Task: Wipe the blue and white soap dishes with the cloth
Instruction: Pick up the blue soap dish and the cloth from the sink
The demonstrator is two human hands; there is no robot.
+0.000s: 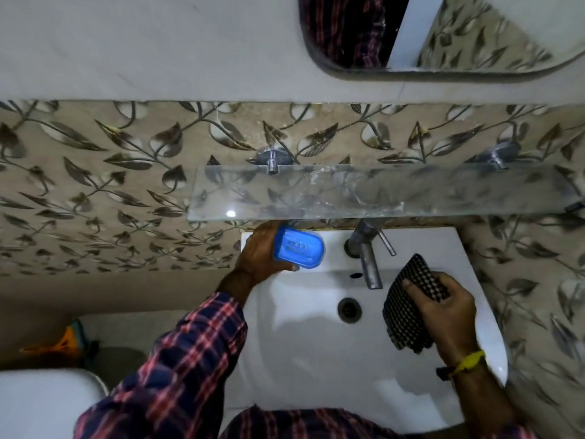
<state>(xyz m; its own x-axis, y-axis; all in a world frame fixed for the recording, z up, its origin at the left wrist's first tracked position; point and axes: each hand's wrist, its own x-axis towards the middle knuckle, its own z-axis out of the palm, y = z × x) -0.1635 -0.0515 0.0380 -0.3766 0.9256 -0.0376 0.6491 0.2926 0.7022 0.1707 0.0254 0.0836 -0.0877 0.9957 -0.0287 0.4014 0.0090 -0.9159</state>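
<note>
Left hand (pixel 259 251) grips blue soap dish (pixel 299 247) at back-left corner of sink (pixel 443 242), just below glass shelf (pixel 348 193). Right hand (pixel 443 307) clutches folded checked cloth (pixel 405 308) over basin's right side, beside tap (pixel 368 258). Hands well apart. White dish not seen. Judgement: bring dish and cloth together over basin; hold dish by rim, wipe inside, ridges, then underside.
</note>
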